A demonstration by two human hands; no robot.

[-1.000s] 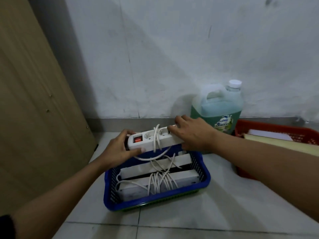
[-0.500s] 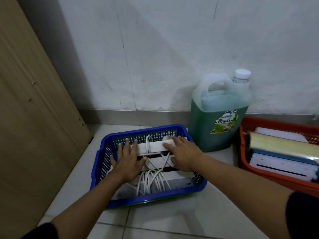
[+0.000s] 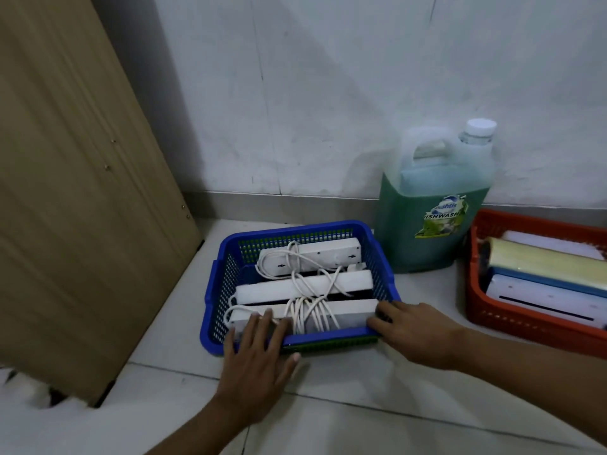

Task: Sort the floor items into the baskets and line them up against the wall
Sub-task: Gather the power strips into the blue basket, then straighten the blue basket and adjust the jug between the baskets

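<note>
A blue mesh basket [image 3: 295,228] sits on the tiled floor a little out from the wall. Three white power strips with coiled white cords lie in it: one at the back [image 3: 315,257], one in the middle [image 3: 269,289] and one at the front [image 3: 348,311]. My left hand [image 3: 256,362] lies over the basket's front rim, fingers inside and thumb outside. My right hand [image 3: 417,333] grips the front right corner of the same basket, its fingertips curled over the rim.
A large jug of green dishwashing liquid [image 3: 433,224] stands against the wall right of the blue basket. Further right is a red basket [image 3: 512,318] holding books and a white box. A wooden cabinet side [image 3: 82,192] rises on the left.
The power strip held above the basket a second ago now lies at the back inside it. Both hands have let it go and drawn back to the basket's front rim.
</note>
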